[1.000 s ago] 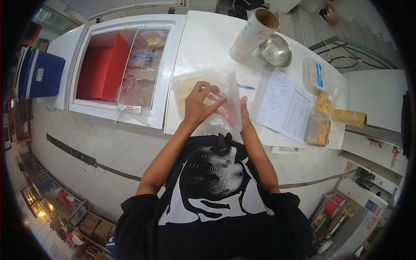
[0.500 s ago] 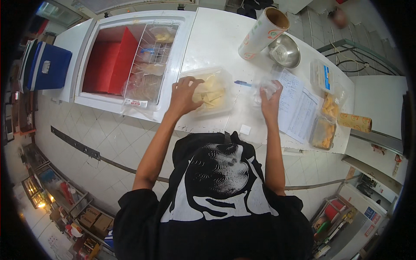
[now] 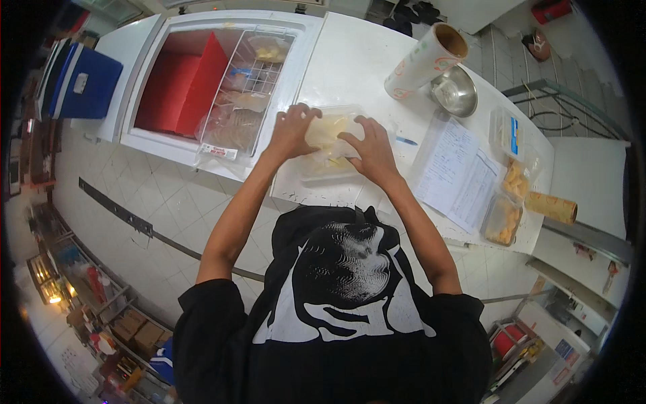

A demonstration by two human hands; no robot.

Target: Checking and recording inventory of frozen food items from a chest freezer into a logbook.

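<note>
A clear plastic container stands on the white worktop, holding flat pale-yellow pieces. Thin clear plastic seems to lie over the pieces; its edges are hard to make out. My left hand reaches over the container's left side, fingers curved and apart, the thumb over the contents. From the right, my right hand comes over the opposite side with its fingers spread and bent. The fingertips of both hands point toward the pieces, and neither hand visibly grips anything.
Left of the container, an open chest freezer holds a red divider and a wire basket of bagged food. To the right are a pen, written sheets, a metal bowl, a large film roll and tubs of orange pieces.
My right hand has moved left from beside the sheets to the container, and the crumpled clear plastic it held is gone from there. My left hand stays at the container.
</note>
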